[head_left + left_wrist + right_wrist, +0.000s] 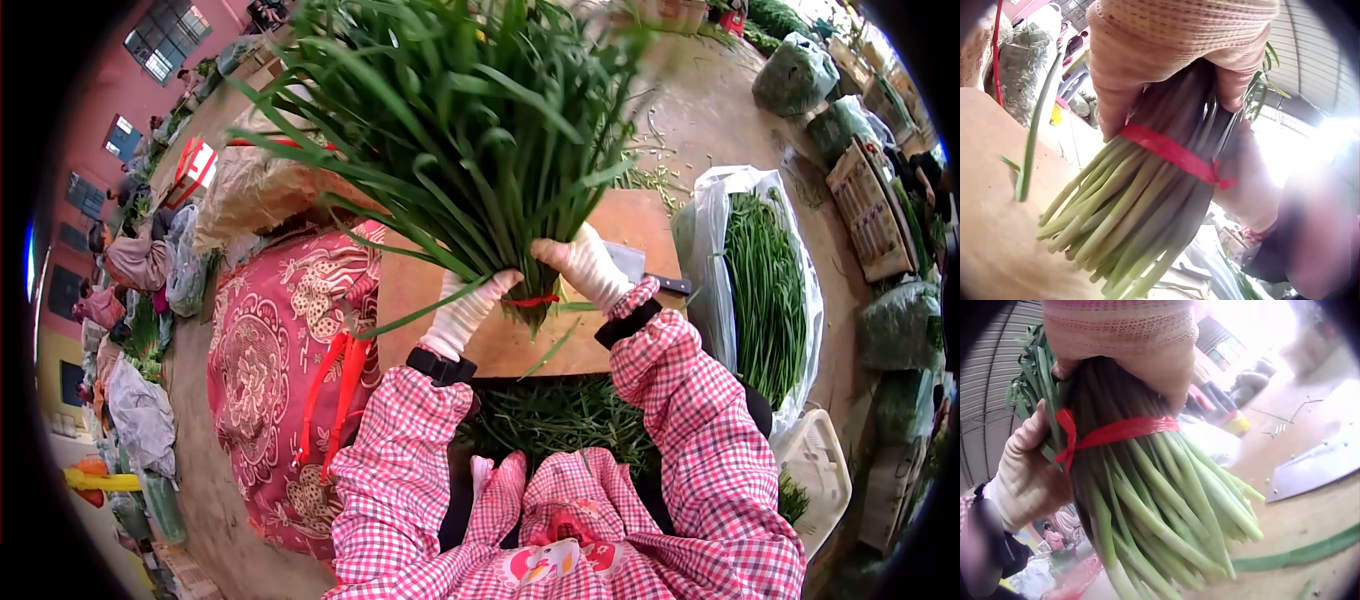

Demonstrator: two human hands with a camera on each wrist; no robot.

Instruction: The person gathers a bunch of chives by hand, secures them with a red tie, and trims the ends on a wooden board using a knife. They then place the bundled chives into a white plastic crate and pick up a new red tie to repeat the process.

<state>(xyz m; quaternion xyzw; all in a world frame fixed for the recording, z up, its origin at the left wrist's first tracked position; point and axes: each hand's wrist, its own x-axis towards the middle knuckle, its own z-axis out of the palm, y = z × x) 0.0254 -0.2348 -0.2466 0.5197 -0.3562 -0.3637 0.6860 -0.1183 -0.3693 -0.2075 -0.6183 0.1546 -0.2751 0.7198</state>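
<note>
Both hands hold a large bunch of garlic chives, its leaves fanning up and away from the body. A red tie is knotted round the stalks, with the pale cut ends below it. My left hand, in a pale knitted glove with bare fingertips, grips the bunch's left side just above the tie. On the opposite side my right hand, gloved the same way, grips it with the thumb across the stalks. A knife lies on the wooden board beside the right hand.
A plastic bag full of loose chives stands right of the board. Left is a red patterned cloth with red ties on it. Loose greens lie under the board's near edge, and a white crate stands at the lower right.
</note>
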